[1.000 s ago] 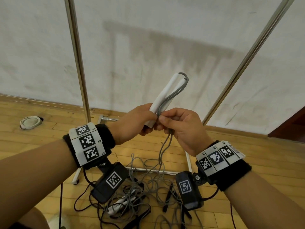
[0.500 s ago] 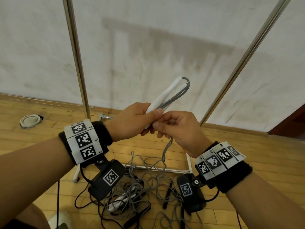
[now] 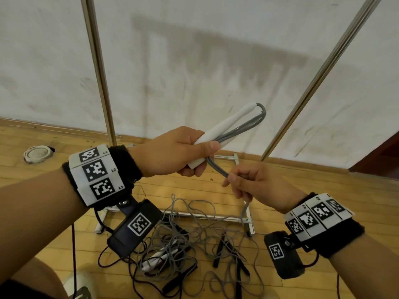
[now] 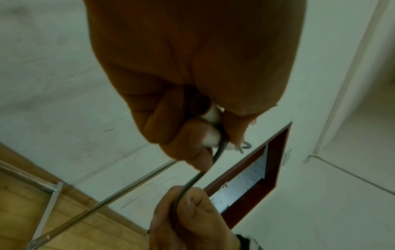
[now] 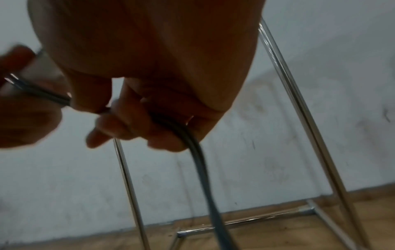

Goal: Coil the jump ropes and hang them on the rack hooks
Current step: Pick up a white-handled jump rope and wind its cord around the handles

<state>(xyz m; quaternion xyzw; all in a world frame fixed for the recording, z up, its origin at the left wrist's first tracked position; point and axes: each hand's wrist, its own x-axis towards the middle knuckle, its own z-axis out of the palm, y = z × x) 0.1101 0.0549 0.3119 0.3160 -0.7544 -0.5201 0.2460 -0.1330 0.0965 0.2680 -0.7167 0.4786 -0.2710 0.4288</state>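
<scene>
My left hand (image 3: pixel 183 152) grips the two white handles (image 3: pixel 228 124) of a jump rope, held side by side and pointing up to the right. Its grey cord (image 3: pixel 246 124) loops back from the handle tips, passes under my left thumb and runs down to my right hand (image 3: pixel 248 184), which holds it in curled fingers a short way below and to the right. From there the cord (image 5: pixel 198 159) drops to the floor. In the left wrist view the handle ends (image 4: pixel 205 108) show between my fingers, with the cord (image 4: pixel 198 175) leading to the right hand (image 4: pixel 192 218).
A tangle of grey and black ropes (image 3: pixel 194 240) with another pair of white handles (image 3: pixel 155 257) lies on the wooden floor at the foot of a metal rack. The rack's uprights (image 3: pixel 97 67) (image 3: pixel 319 78) rise against the white wall. A tape roll (image 3: pixel 35 153) lies at far left.
My right hand has slid down and to the right along the cord, away from my left hand. The left hand keeps the handles, now tilted flatter.
</scene>
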